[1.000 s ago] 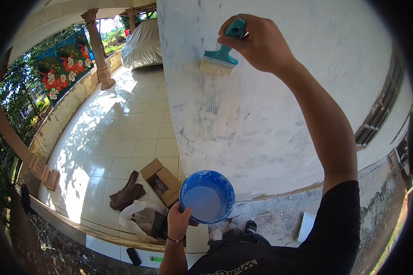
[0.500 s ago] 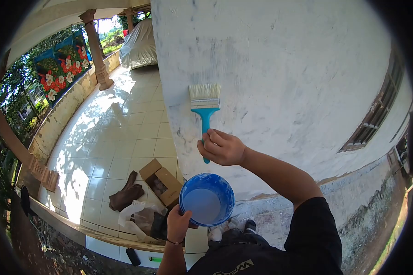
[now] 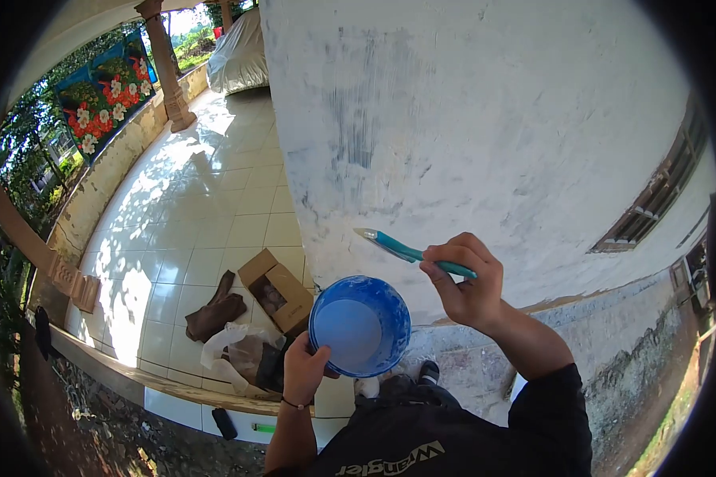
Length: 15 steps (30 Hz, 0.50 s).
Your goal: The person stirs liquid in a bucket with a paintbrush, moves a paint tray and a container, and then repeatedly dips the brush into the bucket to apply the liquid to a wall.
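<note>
Head view: we note the right hand (image 3: pixel 465 282) has lowered the teal-handled brush (image 3: pixel 406 252) off the rough white wall (image 3: pixel 485 143); fingers clamped on its handle, brush edge-on above the round blue paint tub (image 3: pixel 359 326), gripped at its rim by left hand (image 3: pixel 306 370).

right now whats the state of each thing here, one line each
paintbrush: held level in the right hand, above the bowl
blue bowl: upright, gripped by the left hand, holds pale paint
cardboard box: open, on the tiles
wall: patchy white, streaked
</note>
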Motion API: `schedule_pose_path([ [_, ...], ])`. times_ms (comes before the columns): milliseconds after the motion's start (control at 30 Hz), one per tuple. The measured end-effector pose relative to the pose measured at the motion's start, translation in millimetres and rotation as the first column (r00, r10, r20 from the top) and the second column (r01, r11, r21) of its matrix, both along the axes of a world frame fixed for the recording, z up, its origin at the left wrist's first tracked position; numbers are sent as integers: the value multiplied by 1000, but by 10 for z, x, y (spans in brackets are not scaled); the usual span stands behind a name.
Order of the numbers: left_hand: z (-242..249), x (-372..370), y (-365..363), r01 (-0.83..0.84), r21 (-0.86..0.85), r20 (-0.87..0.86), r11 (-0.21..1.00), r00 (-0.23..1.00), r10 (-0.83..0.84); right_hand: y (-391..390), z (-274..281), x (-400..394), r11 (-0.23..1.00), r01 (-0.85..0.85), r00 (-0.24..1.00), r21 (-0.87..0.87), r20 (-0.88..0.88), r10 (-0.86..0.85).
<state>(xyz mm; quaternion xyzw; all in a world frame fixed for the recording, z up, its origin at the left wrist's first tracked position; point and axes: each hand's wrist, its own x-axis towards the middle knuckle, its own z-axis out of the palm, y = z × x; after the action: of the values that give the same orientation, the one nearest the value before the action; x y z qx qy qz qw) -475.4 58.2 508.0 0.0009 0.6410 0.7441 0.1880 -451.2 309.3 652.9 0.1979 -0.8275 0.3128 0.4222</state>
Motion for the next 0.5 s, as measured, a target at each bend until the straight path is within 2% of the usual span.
schedule_pose_path([
  [67,49,13,36,-9,-8,10,1000,1000,10,98,120,145,984,-82,992,-159,83,96],
  [100,61,7,48,2,-28,-27,1000,1000,-3,119,181,207,983,-73,990,-167,103,91],
  [167,141,16,104,14,-58,-84,998,996,-19,164,248,302,980,-187,925,-60,325,197],
  [200,158,28,125,22,-63,-68,998,997,-26,164,182,307,981,-180,921,-69,338,192],
  [267,184,49,157,36,-31,-186,999,982,-42,112,-26,262,939,-326,796,-105,505,333],
  [300,275,66,187,27,-76,-268,997,962,-47,98,-132,253,934,-344,744,-96,578,334],
  [333,254,69,193,34,-84,-260,996,964,-55,85,-226,242,935,-337,742,-106,581,334],
  [400,211,70,183,54,-84,-321,995,944,-78,54,-400,221,893,-448,703,35,632,327],
  [500,321,129,194,73,-130,-322,989,940,-112,18,-577,246,885,-460,708,67,629,320],
])
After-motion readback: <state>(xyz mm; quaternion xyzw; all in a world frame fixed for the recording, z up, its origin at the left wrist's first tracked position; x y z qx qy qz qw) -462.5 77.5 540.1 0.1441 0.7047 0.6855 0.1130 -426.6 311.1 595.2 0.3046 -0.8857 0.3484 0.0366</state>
